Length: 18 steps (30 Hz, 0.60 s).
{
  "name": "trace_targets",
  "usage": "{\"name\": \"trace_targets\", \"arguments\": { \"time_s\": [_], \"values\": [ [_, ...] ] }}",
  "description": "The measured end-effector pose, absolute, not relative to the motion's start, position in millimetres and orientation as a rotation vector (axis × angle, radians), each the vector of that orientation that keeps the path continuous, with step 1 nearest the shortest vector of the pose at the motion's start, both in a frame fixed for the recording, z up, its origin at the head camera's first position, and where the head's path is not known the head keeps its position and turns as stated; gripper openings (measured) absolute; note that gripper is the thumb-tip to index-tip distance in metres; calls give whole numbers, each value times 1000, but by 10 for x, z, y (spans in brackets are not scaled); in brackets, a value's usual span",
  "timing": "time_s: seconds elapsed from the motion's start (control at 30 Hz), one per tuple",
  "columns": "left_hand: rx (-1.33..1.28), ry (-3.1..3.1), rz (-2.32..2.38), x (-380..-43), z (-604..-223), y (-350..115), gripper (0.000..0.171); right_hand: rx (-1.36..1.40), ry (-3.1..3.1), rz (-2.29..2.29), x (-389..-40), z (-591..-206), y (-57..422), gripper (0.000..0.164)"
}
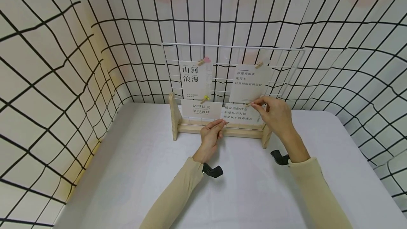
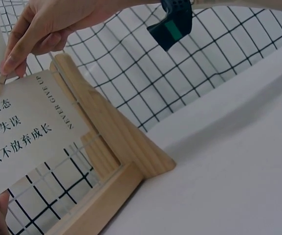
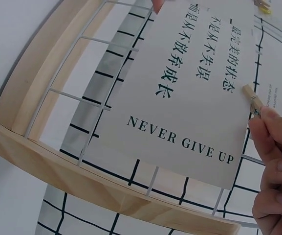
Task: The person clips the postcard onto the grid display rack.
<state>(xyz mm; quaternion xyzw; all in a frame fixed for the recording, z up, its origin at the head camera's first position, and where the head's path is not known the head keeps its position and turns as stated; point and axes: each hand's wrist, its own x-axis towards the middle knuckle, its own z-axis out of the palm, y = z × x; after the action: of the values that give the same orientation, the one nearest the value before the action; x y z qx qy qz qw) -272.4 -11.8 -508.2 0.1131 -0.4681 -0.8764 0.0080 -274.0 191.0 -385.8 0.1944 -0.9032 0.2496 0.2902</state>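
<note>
A white card with dark lettering and "NEVER GIVE UP" [image 3: 180, 139] lies against the lower right of a white wire grid rack [image 1: 233, 47]. My right hand [image 1: 276, 115] pinches a small wooden clothespin [image 3: 251, 100] between thumb and finger; its tip is at the card's top edge. At the card's lower left corner, my left hand [image 1: 211, 135] pinches the card by its edge. Three other cards are on the grid: a large-lettered card [image 1: 194, 80] at upper left, a text card [image 1: 248, 84] at upper right and a wide card [image 1: 198, 110] at lower left.
Clothespins hold the other cards, one with a pink heart [image 1: 207, 59] and one with a yellow decoration [image 1: 206, 98]. The rack has wooden end feet [image 1: 174, 117] and a wooden crossbar [image 1: 190, 129]. It stands on a white-covered table [image 1: 133, 172] ringed by black wire mesh [image 1: 219, 20].
</note>
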Motion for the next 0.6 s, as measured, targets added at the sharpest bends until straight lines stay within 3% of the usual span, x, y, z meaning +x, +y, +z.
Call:
{"name": "trace_targets", "arguments": {
  "time_s": [0.6],
  "values": [
    [278,-1631,-2718,-2644,-5135,-227,23,487,-2348,709,-2689,-3883,1954,15]
  ]
}}
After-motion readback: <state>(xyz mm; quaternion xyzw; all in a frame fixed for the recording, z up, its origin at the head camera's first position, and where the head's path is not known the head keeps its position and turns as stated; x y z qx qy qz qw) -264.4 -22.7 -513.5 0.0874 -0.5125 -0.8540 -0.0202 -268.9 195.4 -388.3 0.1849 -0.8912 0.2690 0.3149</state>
